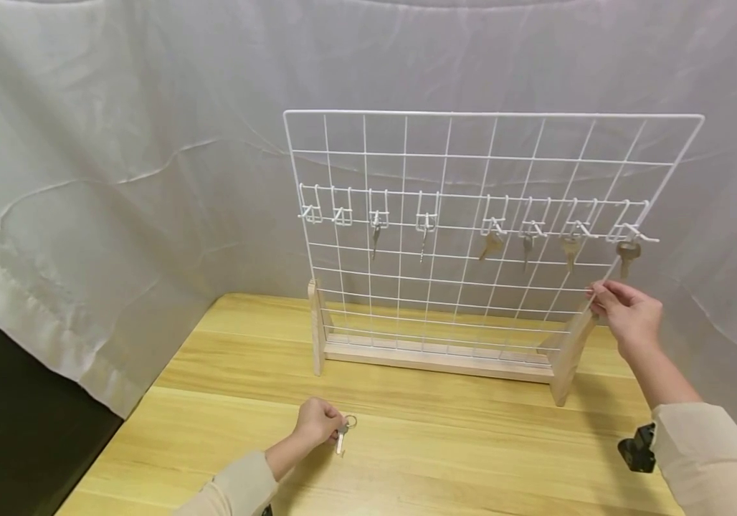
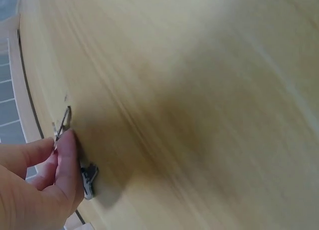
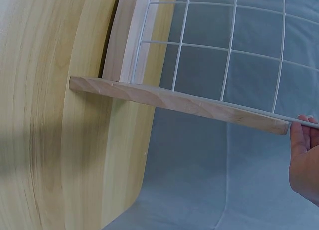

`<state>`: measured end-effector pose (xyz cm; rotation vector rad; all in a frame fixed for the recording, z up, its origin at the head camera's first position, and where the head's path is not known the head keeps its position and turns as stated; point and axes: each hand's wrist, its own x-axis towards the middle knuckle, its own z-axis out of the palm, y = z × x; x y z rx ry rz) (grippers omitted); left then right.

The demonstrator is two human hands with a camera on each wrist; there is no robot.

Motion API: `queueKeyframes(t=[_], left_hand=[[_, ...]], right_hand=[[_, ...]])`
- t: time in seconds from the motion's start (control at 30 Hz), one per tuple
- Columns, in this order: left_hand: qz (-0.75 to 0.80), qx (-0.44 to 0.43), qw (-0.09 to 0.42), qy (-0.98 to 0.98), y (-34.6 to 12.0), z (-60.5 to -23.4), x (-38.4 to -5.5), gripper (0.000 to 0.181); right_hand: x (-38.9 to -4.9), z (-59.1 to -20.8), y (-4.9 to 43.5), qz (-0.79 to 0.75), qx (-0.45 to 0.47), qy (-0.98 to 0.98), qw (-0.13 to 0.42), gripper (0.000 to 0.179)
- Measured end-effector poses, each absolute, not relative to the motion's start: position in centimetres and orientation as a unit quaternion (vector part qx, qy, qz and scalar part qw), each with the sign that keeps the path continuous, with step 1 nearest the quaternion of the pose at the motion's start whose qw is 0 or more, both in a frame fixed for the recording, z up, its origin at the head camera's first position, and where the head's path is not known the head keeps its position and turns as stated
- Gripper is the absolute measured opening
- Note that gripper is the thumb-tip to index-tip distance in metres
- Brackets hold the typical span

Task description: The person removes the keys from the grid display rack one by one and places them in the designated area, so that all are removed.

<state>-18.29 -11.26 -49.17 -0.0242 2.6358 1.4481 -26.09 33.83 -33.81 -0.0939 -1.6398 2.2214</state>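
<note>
My left hand pinches a small silver key low over the wooden table. A key ring sticks out beyond the fingertips. In the left wrist view the thumb and fingers close on the key, hiding part of it. My right hand grips the side wire of a white wire grid, just above its right wooden support. The right wrist view shows fingertips on that wire at the support's end. Right above this hand, a brass-coloured key hangs from the rightmost hook.
Several white hooks run in a row across the grid. Keys hang from many of them, such as a brass one. Under my right sleeve is a black device. Grey cloth surrounds the table.
</note>
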Motion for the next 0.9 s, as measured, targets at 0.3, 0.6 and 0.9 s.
queueKeyframes(t=[0.3, 0.6, 0.9], left_hand=[[0.476, 0.014, 0.066, 0.877, -11.22, -48.95, -18.05, 0.006], [0.45, 0.017, 0.045, 0.892, -11.11, -49.03, -17.87, 0.012], [0.436, 0.014, 0.042, 0.899, -10.92, -49.07, -17.95, 0.017]], right_hand=[[-25.81, -33.69, 33.96, 0.788, -0.039, -0.588, 0.181, 0.027], [-25.76, -33.82, 33.99, 0.788, -0.04, -0.588, 0.18, 0.023], [-26.11, -33.74, 33.99, 0.786, -0.05, -0.589, 0.179, 0.025]])
